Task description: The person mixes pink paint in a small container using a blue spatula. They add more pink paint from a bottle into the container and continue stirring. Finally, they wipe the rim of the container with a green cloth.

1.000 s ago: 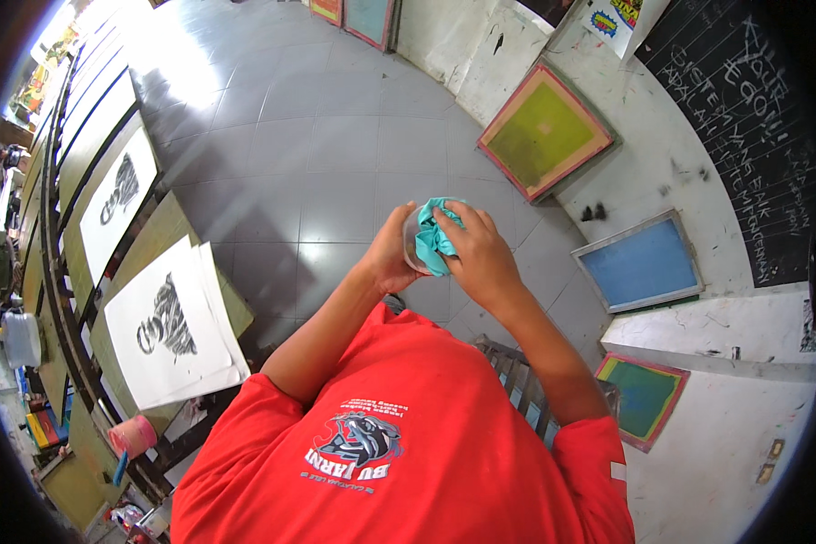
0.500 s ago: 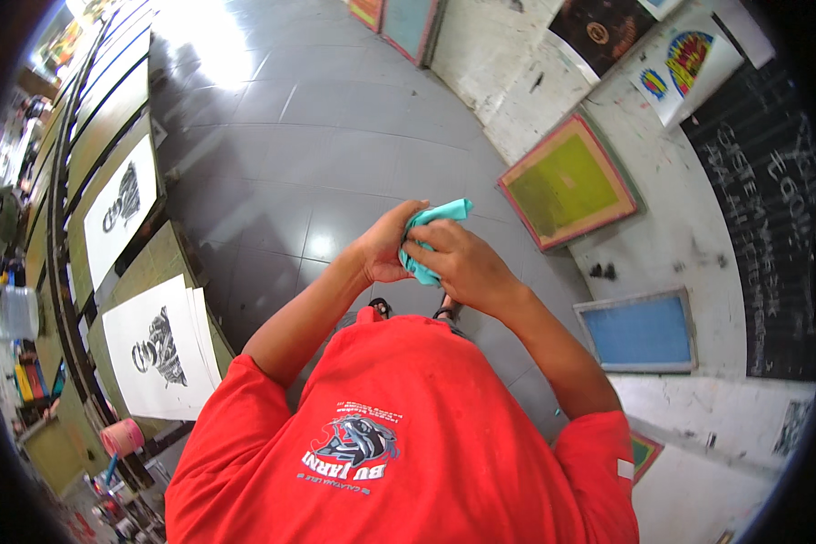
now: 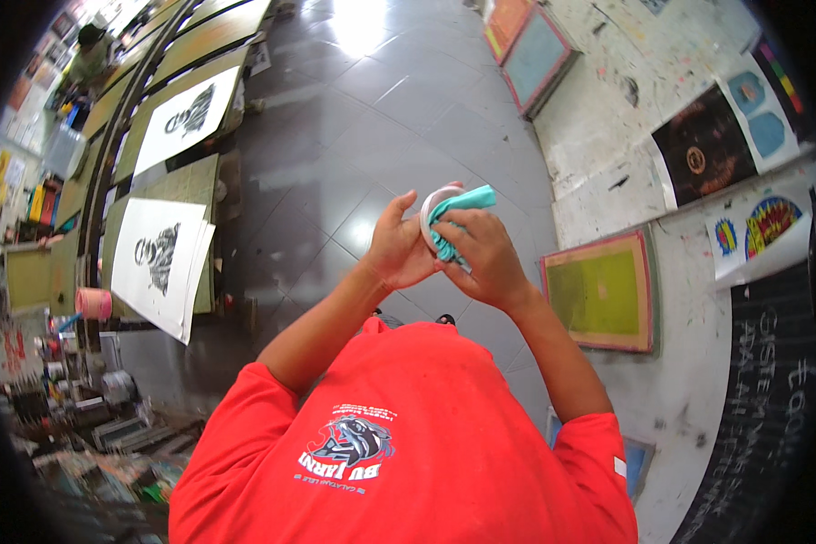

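My left hand (image 3: 397, 245) is half closed, thumb raised, around a round thing with a pale pinkish rim (image 3: 429, 216); its exact kind does not show. A turquoise cloth (image 3: 467, 201), bunched up, is pressed against the inside of that rim. My right hand (image 3: 488, 256) grips the cloth with bent fingers, and one end sticks out above the knuckles. Both hands meet in front of my red shirt, over the grey tiled floor. The right fingers partly hide the round thing.
Left, a long rack of boards (image 3: 210, 181) carries white sheets with black prints (image 3: 159, 258). A pink roll (image 3: 93, 302) sits at its near end. Framed screens (image 3: 598, 290) lean against the white wall at right, beside a blackboard (image 3: 762, 390). Another person (image 3: 91, 59) is far left.
The surroundings have swung clockwise in view, as my body turned left. My left hand has loosened around the bundle, so the pale rim now shows. My right hand still grips the cloth.
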A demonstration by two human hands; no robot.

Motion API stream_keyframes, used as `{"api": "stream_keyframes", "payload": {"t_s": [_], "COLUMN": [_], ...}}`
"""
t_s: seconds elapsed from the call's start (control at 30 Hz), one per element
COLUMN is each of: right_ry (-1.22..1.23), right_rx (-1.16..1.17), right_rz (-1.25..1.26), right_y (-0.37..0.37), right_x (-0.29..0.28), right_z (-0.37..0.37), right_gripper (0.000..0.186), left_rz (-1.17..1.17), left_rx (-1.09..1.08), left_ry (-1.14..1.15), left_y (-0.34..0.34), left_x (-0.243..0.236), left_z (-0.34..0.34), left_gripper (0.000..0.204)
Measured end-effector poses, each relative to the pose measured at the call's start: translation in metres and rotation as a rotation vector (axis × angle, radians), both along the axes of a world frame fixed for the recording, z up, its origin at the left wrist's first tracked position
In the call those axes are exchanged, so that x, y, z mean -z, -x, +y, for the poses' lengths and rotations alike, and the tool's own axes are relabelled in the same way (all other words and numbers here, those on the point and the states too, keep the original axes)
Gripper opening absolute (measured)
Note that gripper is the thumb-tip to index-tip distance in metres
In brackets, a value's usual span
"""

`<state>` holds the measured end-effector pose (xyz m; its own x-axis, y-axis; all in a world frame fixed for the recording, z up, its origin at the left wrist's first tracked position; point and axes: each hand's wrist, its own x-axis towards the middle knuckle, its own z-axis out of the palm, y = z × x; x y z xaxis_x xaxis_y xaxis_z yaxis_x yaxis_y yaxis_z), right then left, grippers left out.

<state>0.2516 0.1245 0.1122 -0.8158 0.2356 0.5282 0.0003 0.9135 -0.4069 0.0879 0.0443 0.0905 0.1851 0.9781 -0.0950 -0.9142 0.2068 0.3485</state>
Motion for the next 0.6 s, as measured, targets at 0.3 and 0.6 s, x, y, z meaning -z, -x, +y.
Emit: {"api": "stream_keyframes", "payload": {"t_s": [0.3, 0.6], "right_ry": [0.126, -0.065], "right_rx": [-0.211, -0.513], "right_rz": [0.090, 0.040], "right_y": [0.028, 0.074], "right_x": [-0.007, -0.030], "right_z": [0.000, -0.012], "right_gripper": [0.034, 0.031], "left_rz": [0.283, 0.138], "left_rx": [-0.318, -0.077], "left_ry": [0.298, -0.001], "left_y": [-0.015, 0.054], "left_x": [-0.018, -0.014], "left_z": [-0.018, -0.063], "left_gripper": [0.059, 0.060]}}
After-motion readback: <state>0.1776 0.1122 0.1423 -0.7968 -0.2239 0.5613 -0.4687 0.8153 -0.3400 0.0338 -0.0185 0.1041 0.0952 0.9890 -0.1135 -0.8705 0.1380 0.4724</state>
